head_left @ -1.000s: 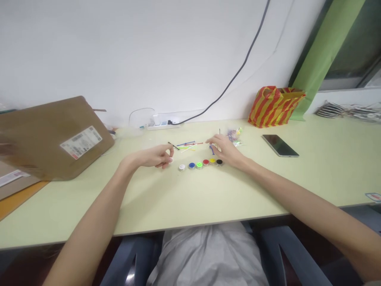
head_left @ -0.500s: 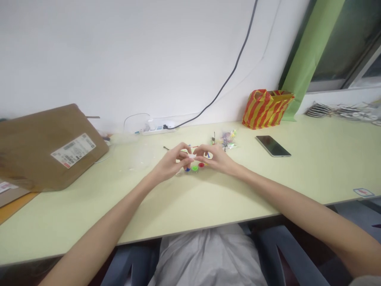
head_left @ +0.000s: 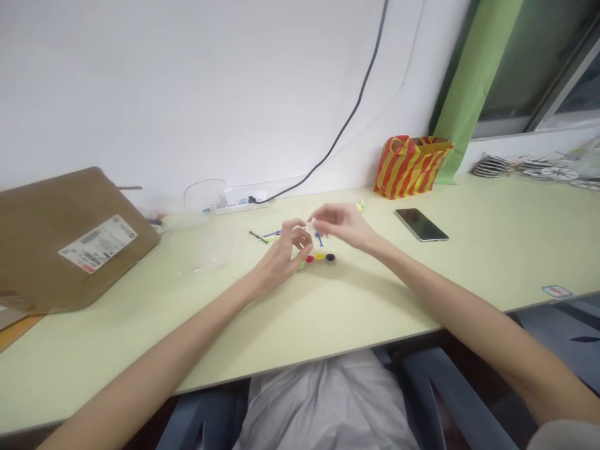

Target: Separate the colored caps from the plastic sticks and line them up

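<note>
Between the thumb and fingers of my right hand [head_left: 341,225] is a small white piece [head_left: 313,224], too small to make out its kind. My left hand [head_left: 291,250] is just left of it, fingers curled but apart, with nothing visible in them. Below the hands a row of small round coloured pieces stands on the table: red [head_left: 310,259], yellow [head_left: 320,256] and black [head_left: 330,258], with a green one [head_left: 302,265] partly behind my left thumb. A thin blue stick [head_left: 319,239] lies under my right hand. More thin sticks [head_left: 259,237], one black, lie beyond my left hand.
A cardboard box [head_left: 70,237] stands at the left of the pale table [head_left: 262,331]. Against the wall lies a power strip [head_left: 241,204] with a black cable. To the right are a striped bag [head_left: 412,167], a dark tablet or phone [head_left: 422,225] and a clutter of striped discs [head_left: 546,172].
My hands have come apart; the white piece, held between both before, is now in my right hand, which has risen slightly. The view has shifted a little to the right.
</note>
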`<state>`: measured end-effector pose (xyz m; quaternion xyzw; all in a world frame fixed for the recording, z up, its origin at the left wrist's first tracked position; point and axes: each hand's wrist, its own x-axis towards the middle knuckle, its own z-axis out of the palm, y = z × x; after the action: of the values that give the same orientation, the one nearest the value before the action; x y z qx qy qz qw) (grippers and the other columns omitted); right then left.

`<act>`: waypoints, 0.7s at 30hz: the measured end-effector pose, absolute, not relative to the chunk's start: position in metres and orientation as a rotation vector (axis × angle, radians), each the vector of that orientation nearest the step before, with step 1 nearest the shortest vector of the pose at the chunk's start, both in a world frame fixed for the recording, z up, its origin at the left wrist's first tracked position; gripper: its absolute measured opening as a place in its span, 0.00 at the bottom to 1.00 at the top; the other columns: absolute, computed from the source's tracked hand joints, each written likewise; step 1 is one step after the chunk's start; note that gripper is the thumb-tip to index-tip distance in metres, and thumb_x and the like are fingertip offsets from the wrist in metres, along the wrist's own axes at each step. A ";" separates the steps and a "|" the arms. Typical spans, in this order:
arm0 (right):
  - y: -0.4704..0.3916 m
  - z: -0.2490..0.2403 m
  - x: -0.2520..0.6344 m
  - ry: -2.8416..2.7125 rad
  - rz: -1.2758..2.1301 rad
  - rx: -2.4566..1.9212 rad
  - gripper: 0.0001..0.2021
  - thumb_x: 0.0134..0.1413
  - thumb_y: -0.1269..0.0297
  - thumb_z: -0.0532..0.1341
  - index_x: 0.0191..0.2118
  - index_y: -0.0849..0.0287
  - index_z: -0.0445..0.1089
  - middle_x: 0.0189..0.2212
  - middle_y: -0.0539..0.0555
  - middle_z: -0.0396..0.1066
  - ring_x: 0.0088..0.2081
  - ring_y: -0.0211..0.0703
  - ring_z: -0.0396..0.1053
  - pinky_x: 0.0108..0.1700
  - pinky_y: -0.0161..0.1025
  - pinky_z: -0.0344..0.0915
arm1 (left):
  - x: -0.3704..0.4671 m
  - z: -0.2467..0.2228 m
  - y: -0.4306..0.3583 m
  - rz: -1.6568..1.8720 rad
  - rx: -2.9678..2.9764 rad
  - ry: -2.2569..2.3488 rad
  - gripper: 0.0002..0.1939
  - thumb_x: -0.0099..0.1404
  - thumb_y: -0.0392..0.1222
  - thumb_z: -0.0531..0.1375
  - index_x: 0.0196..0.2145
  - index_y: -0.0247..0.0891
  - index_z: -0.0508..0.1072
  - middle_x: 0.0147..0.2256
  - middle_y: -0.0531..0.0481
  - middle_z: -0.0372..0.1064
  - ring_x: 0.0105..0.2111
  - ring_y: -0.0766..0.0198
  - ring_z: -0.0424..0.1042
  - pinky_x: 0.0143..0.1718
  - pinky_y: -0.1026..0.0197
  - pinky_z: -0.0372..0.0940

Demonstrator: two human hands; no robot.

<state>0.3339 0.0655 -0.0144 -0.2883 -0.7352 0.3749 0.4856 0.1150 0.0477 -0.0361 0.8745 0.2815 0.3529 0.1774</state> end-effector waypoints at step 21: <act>0.108 -0.026 0.396 -2.546 1.120 -1.115 0.15 0.49 0.54 0.71 0.36 0.61 0.78 0.29 0.54 0.79 0.28 0.40 0.72 0.28 0.34 0.62 | 0.106 -0.045 0.071 0.130 2.909 0.543 0.30 0.77 0.52 0.52 0.72 0.53 0.52 0.72 0.49 0.49 0.72 0.53 0.49 0.73 0.43 0.44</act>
<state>0.3958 0.1082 -0.0258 -0.3711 -0.8474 0.3727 0.0726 0.1057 0.0706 -0.0455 0.9781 0.1825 0.0437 0.0896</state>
